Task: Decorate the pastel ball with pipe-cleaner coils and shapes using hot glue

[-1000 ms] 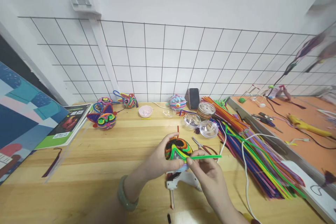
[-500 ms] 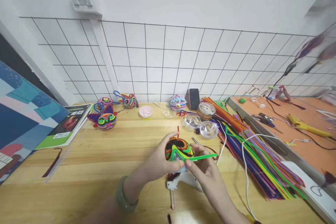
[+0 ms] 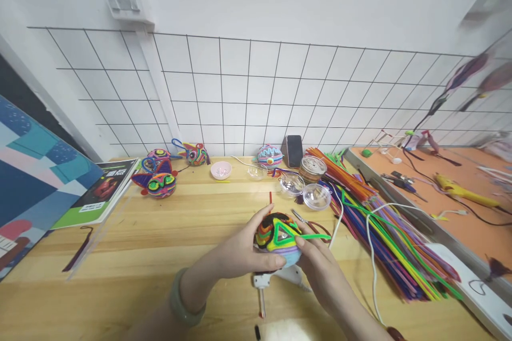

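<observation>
A ball wrapped in coloured pipe cleaners [image 3: 268, 237] is held up between my two hands. My left hand [image 3: 250, 248] grips it from the left, thumb along its lower front. On its front a green pipe cleaner [image 3: 314, 236] forms a triangle, and its loose end sticks out to the right. With thumb and fingers my right hand [image 3: 320, 261] presses that green pipe cleaner where it leaves the ball. A white glue gun [image 3: 262, 281] lies beneath the ball, partly hidden. Behind my right fingers are red-handled pliers [image 3: 300, 216], mostly covered.
Bundled pipe cleaners [image 3: 384, 240] lie right, beside a white cable [image 3: 370, 256] and power strip [image 3: 476, 287]. Clear plastic half-shells [image 3: 317, 197], a wire spool [image 3: 313, 169], a phone [image 3: 294, 150] and a pink dish [image 3: 221, 170] stand behind. Finished wrapped balls [image 3: 160, 185] and a book [image 3: 100, 192] are left.
The ball has turned in my hands, so the green triangle faces front more fully. My left thumb has moved lower, and my right hand has shifted slightly right and down.
</observation>
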`<state>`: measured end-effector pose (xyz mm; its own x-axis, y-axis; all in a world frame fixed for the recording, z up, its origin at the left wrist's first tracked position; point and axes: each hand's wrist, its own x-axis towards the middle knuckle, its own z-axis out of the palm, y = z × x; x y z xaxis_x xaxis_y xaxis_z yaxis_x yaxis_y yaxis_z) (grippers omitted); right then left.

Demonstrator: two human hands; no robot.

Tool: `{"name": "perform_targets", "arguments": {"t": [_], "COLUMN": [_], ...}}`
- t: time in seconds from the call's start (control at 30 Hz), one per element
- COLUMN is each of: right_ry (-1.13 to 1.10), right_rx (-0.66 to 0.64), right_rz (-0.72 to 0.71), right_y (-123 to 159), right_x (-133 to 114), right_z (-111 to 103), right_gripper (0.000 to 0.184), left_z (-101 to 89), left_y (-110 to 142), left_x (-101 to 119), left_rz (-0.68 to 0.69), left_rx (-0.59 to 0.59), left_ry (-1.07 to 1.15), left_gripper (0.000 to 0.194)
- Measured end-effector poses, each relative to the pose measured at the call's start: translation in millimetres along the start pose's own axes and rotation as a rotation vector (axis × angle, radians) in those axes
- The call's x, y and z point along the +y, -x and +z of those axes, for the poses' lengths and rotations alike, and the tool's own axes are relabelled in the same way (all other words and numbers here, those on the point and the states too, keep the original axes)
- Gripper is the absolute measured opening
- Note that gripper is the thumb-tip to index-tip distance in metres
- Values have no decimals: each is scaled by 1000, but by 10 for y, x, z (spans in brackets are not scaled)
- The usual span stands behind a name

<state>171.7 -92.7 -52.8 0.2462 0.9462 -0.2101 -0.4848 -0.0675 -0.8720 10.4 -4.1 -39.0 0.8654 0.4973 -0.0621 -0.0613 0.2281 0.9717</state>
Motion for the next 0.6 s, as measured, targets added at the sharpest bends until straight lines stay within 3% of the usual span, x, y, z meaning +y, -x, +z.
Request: {"name": "perform_targets", "arguments": {"t": [0.4,0.6], "right_ry": [-70,-40], "right_rx": [-73,-191], "right_rz": [104,122], "right_y": [-113,-191], "right_x": [-158,-228], "right_z": [-113,-166], "right_gripper": [73,72], "left_z": [-18,-49], "left_y": [-38,16], "left_x": [61,194], "left_rz": [33,-59], "left_rx": [-121,-121], "left_ry": [57,55], "left_gripper": [96,94]}}
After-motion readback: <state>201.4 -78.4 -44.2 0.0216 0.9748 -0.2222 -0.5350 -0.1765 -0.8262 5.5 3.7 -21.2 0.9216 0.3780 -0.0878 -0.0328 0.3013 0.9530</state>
